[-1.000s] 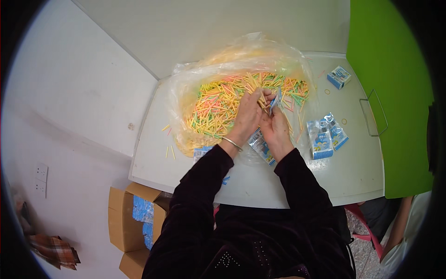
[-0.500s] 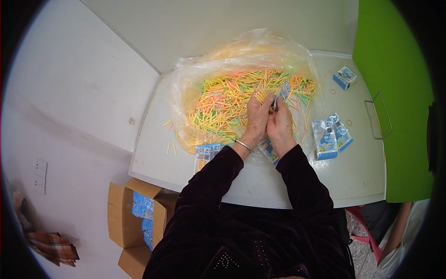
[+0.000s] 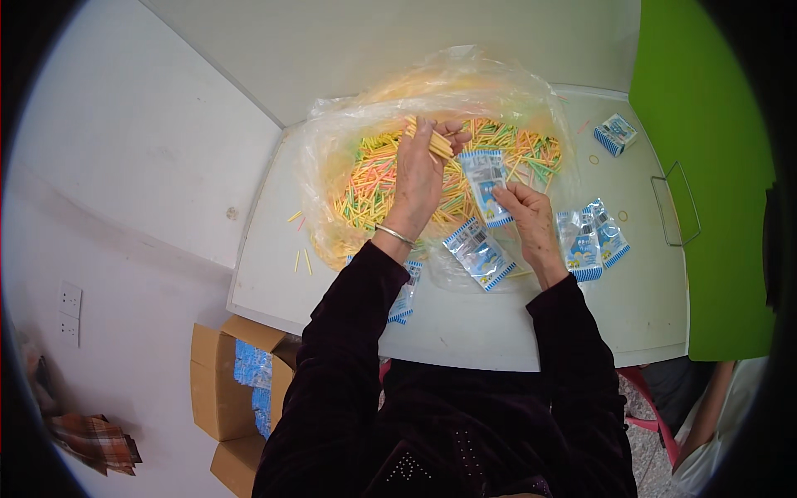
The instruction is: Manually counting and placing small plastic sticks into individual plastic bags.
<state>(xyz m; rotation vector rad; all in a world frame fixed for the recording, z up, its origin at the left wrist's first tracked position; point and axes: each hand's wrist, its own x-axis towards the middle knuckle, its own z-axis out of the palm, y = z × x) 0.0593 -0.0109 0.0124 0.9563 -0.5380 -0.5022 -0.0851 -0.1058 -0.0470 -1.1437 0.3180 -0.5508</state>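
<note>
A big pile of thin coloured sticks (image 3: 378,178) lies in an open clear plastic bag (image 3: 465,79) on a white table (image 3: 465,319). My left hand (image 3: 419,178) is raised over the pile and pinches a small bunch of yellow sticks (image 3: 430,139) at its fingertips. My right hand (image 3: 527,217) holds a small clear and blue packet (image 3: 484,181) by its lower end, upright, just right of the left hand. Another such packet (image 3: 479,253) lies flat on the bag's edge between my wrists.
More blue and clear packets (image 3: 591,241) lie right of my right hand, one small box (image 3: 616,134) at the far right corner. A few loose sticks (image 3: 300,261) lie left of the bag. An open cardboard box (image 3: 237,382) stands on the floor lower left. A green wall (image 3: 706,166) borders the table.
My hands were close together over the pile; now they have parted, the left lifting a bunch of sticks, the right holding the packet apart from it.
</note>
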